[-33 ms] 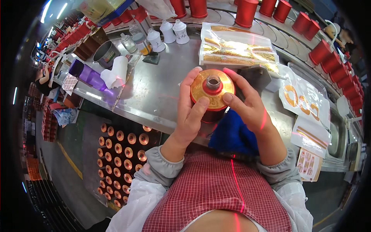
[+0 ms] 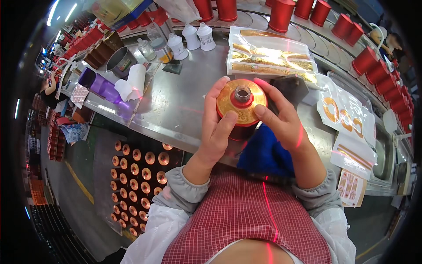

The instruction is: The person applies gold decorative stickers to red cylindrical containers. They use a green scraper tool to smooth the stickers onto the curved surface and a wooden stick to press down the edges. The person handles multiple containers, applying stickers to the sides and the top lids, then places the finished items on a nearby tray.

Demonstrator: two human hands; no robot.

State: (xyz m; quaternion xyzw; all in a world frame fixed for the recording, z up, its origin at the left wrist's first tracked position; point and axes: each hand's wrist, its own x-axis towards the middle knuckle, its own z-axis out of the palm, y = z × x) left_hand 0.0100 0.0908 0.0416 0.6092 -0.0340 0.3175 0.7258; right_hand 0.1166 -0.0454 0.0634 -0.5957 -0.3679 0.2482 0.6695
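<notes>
A red bottle point(image 2: 228, 97) with a gold ring-shaped label round its shoulder and a bare threaded neck stands upright between my hands, close to the front of the metal bench. My left hand point(image 2: 214, 130) curves round its left side, the thumb resting on the gold label's near edge. On the opposite side my right hand point(image 2: 283, 125) holds it too, its thumb pressing the label's right edge. A blue cloth point(image 2: 266, 154) lies beneath my right hand, at the bench edge. My palms and the label hide much of the bottle's lower body.
Gold label sheets point(image 2: 270, 53) lie behind the bottle, more sheets point(image 2: 345, 108) to the right. White bottles point(image 2: 191, 37), a purple flask point(image 2: 103, 88) and a grey pot point(image 2: 121, 61) stand left. Red bottles point(image 2: 281, 15) line a conveyor. Several gold-topped bottles point(image 2: 134, 169) stand below, left.
</notes>
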